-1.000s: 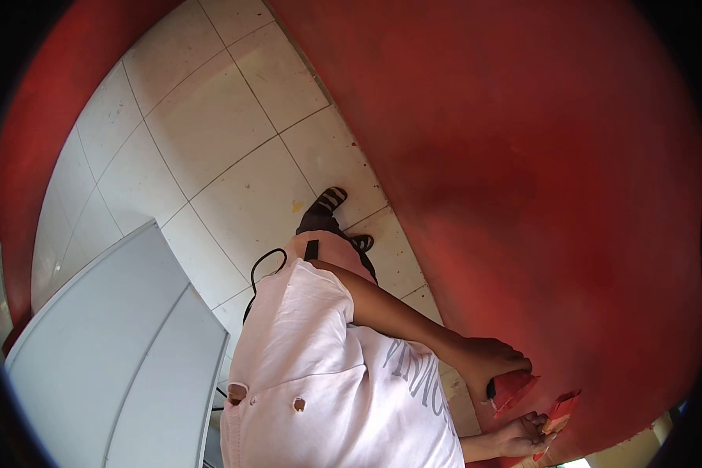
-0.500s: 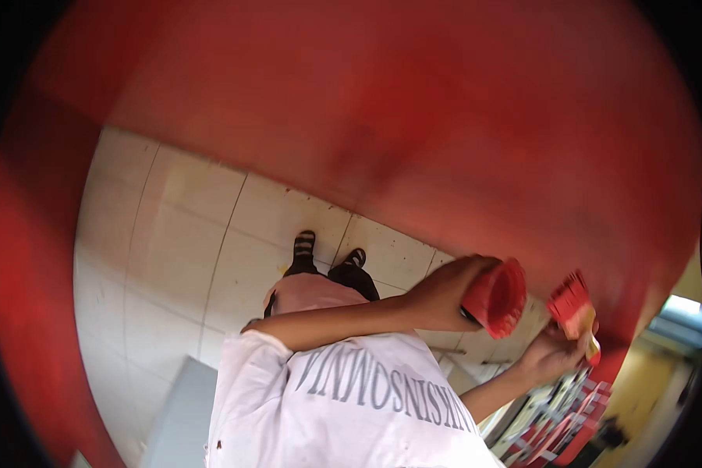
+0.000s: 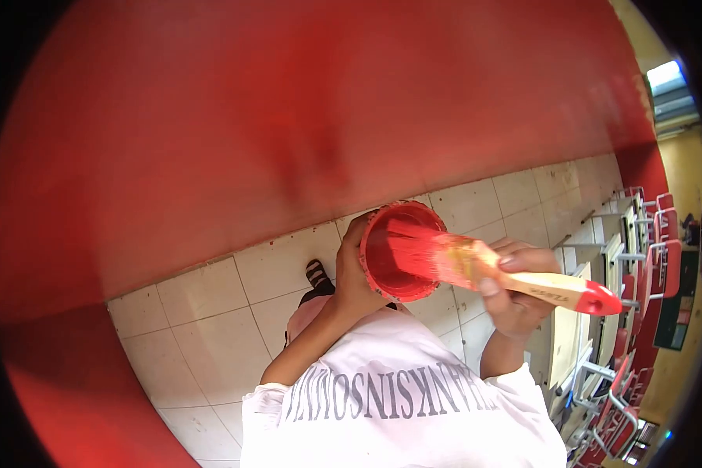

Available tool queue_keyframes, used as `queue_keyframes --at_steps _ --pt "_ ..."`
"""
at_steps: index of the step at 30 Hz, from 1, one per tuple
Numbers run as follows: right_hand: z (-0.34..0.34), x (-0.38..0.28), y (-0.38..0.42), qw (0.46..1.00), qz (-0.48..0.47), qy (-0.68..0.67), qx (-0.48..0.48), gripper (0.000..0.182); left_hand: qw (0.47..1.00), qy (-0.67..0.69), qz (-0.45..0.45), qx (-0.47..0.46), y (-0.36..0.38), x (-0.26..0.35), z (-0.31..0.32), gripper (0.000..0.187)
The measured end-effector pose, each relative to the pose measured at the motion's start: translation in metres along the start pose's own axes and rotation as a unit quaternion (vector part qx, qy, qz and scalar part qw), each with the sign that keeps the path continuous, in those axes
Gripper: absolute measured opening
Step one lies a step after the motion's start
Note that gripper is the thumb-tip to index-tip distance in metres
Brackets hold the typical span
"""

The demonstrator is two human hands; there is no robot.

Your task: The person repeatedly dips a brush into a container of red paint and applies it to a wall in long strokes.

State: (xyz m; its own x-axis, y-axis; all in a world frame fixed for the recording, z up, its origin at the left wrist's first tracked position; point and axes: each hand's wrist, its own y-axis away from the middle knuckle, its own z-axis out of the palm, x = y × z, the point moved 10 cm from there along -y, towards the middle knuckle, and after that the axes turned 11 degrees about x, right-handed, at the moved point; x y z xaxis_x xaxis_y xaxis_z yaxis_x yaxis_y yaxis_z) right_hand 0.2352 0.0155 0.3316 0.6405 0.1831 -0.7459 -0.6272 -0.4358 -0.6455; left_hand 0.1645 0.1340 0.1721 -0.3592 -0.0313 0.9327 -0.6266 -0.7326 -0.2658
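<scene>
My left hand point(image 3: 353, 269) is wrapped round the side of a red paint pot point(image 3: 376, 261), its open mouth tilted up toward me and its rim crusted with paint. In my right hand point(image 3: 519, 304) is a wide paintbrush point(image 3: 550, 288) with a pale wooden handle and a red end. Red paint coats the bristles, which reach across the rim over the inside of the pot. Fingers and thumb pinch the brush where the handle meets the head. Both hands are in front of my white shirt.
A red wall point(image 3: 210, 140) rises ahead, with a wet-looking darker patch. Pale floor tiles point(image 3: 210, 343) run along its foot, and one sandalled foot point(image 3: 317, 273) shows. Desks and red chairs point(image 3: 663, 265) stand in rows on the right.
The brush has come from beside the pot to over its mouth. Both hands are closer together, and the pot's opening faces me more. My view has turned, showing more desks and chairs.
</scene>
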Motion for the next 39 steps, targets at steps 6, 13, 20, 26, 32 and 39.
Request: queue_keyframes --at_steps 6,13,20,26,32,39 --pt "0.031 0.005 0.006 0.984 0.006 0.105 -0.143 0.020 0.999 -0.051 0.006 0.017 0.006 -0.001 0.001 0.072" --pt "0.044 0.010 0.011 0.974 -0.004 0.144 -0.175 0.018 0.997 -0.067 0.025 0.019 0.007 0.003 0.001 0.071" --pt "0.056 0.015 0.010 0.959 0.002 0.180 -0.217 0.015 0.999 -0.050 -0.007 0.003 0.007 0.000 0.003 0.072" --pt "0.059 0.025 0.011 0.949 0.035 0.194 -0.246 0.017 0.999 -0.052 0.001 0.007 0.006 -0.002 0.003 0.073" --pt "0.059 0.029 0.009 0.948 0.048 0.201 -0.242 0.014 0.999 -0.051 -0.007 0.012 0.005 -0.003 0.003 0.074" --pt "0.061 0.031 0.012 0.946 0.030 0.206 -0.249 0.015 0.998 -0.058 -0.001 -0.010 0.005 -0.010 0.006 0.075"
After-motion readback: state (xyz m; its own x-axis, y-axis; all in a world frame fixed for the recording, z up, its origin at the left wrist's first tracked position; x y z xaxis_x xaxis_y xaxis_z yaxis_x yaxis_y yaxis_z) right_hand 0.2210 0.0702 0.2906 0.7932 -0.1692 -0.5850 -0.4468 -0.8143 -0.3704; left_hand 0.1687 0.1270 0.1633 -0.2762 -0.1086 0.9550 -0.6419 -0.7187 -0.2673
